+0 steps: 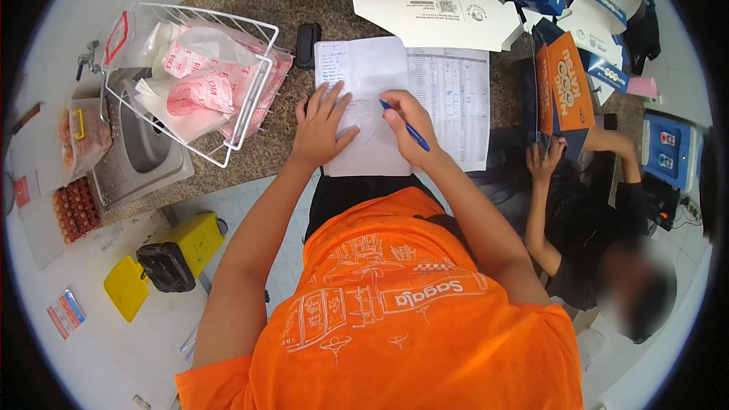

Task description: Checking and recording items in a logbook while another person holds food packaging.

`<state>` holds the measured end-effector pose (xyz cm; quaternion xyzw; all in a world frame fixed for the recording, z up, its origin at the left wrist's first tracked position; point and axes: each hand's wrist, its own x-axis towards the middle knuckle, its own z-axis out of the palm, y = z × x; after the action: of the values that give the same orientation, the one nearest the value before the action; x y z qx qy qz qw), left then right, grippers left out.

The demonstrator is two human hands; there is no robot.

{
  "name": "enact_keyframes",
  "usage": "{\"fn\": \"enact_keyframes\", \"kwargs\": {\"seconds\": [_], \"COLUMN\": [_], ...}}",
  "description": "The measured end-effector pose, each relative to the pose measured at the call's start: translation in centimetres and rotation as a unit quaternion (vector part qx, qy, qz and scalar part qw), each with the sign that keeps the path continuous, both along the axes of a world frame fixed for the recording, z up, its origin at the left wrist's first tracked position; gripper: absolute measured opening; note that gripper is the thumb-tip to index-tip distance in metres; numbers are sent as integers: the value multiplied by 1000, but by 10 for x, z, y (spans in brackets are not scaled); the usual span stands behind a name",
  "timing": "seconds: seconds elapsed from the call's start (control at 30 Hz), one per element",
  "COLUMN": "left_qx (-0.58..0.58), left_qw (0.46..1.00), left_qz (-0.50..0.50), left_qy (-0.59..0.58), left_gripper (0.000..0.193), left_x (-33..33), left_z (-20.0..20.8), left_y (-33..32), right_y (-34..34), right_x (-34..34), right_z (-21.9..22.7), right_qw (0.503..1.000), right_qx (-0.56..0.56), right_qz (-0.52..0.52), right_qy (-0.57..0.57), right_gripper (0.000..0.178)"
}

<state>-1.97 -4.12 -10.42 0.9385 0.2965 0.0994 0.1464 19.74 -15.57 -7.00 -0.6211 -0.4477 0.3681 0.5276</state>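
Handwritten paper sheet (368,148) lies at the front edge of the granite countertop (269,140), directly before me. My right hand (418,116) grips a blue pen (416,137) over the sheet; I cannot tell whether the tip makes contact. My left hand (323,127), unclenched and grasping nothing, rests palm down, fingers spread, on the sheet's left side. A printed table sheet (459,114) lies directly beside its right edge; a black case (307,45) sits near its far left corner
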Motion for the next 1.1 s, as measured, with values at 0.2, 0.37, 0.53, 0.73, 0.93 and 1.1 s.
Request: {"fn": "enact_keyframes", "kwargs": {"seconds": [0.2,0.37,0.53,0.73,0.93,1.1], "left_qx": [-12,18,23,30,39,39], "left_qw": [1000,1000,1000,999,999,999], "left_qz": [5,8,-6,-16,-10,12], "left_qy": [-19,-5,16,16,22,33], "left_gripper": [72,68,66,65,63,60], "left_x": [1,-2,-3,-3,-3,-2], "left_z": [-1,0,-3,-2,-2,-4], "left_y": [1,1,2,2,0,1], "right_y": [37,-6,-74,-95,-88,-73], "right_x": [-7,19,82,114,110,117], "right_z": [-4,-23,-57,-38,-31,-34], "right_qw": [994,990,971,897,905,919], "right_qx": [16,14,-19,-14,-50,-30], "right_qz": [-2,-95,-215,-349,-323,-344], "right_qy": [-112,-101,-100,-270,-271,-191], "right_gripper": [19,18,10,22,30,26]}}
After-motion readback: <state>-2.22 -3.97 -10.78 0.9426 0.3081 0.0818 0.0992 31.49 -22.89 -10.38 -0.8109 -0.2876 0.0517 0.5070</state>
